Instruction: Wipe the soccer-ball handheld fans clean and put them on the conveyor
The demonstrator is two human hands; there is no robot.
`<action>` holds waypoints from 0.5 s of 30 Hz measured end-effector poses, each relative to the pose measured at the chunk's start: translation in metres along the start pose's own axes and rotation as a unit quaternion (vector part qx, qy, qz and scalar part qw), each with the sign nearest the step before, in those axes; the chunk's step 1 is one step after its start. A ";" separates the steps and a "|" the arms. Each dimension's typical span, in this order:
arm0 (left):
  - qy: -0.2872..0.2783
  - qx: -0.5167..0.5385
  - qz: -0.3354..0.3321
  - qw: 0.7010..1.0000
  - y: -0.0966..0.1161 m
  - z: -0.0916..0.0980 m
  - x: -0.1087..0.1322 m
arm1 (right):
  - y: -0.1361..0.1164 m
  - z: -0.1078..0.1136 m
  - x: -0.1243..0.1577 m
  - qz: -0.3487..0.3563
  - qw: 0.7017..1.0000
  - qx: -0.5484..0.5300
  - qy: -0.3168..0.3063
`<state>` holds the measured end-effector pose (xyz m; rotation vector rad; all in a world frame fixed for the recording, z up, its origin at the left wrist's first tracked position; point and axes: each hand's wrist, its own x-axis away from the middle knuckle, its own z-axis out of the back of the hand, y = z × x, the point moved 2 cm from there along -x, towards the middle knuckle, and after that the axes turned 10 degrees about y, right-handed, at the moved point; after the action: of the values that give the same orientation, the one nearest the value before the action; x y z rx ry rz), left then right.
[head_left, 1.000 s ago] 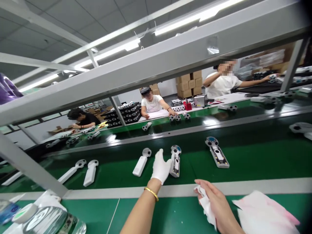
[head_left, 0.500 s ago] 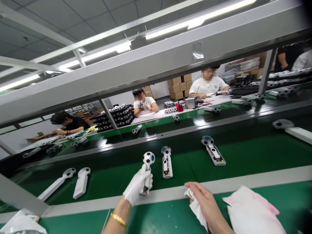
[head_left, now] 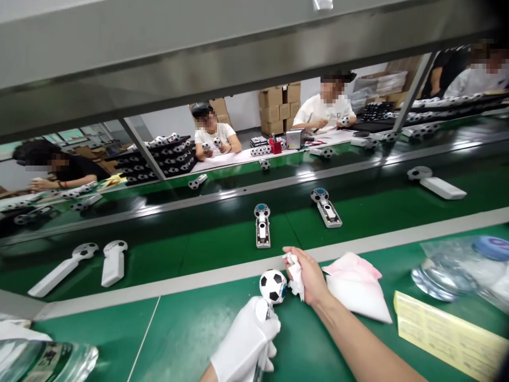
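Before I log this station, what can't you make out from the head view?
Body of the soccer-ball-headed handle: hidden by the white-gloved left hand, cut off by the bottom edge.
Crumpled wipe: partly hidden by the bare right hand.
Printing on the yellow sheet: too small to read.
Markings on the far cartons: too small.

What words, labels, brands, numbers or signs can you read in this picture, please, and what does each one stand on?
Yellow card: lines of print, too small to read.
Blue bottle cap: a pale mark, too blurred to read.
Nothing else shows legible text, so I can quote no words.
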<state>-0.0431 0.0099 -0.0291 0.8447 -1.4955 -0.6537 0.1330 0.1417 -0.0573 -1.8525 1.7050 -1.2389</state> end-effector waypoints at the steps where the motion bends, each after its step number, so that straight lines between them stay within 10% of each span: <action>1: 0.008 -0.005 0.005 1.000 -0.003 0.001 0.000 | 0.000 0.000 0.000 0.001 1.000 0.000 -0.001; 9: 0.084 -0.042 0.031 0.995 -0.023 0.007 0.006 | -0.001 0.000 0.001 0.033 0.999 0.037 0.011; 15: 0.099 -0.066 0.024 0.993 -0.017 -0.006 -0.005 | -0.015 -0.009 0.026 0.197 0.968 0.154 0.007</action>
<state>-0.0353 0.0050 -0.0447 0.7471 -1.2747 -0.6086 0.1330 0.1238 -0.0318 -1.2554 1.6695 -1.2615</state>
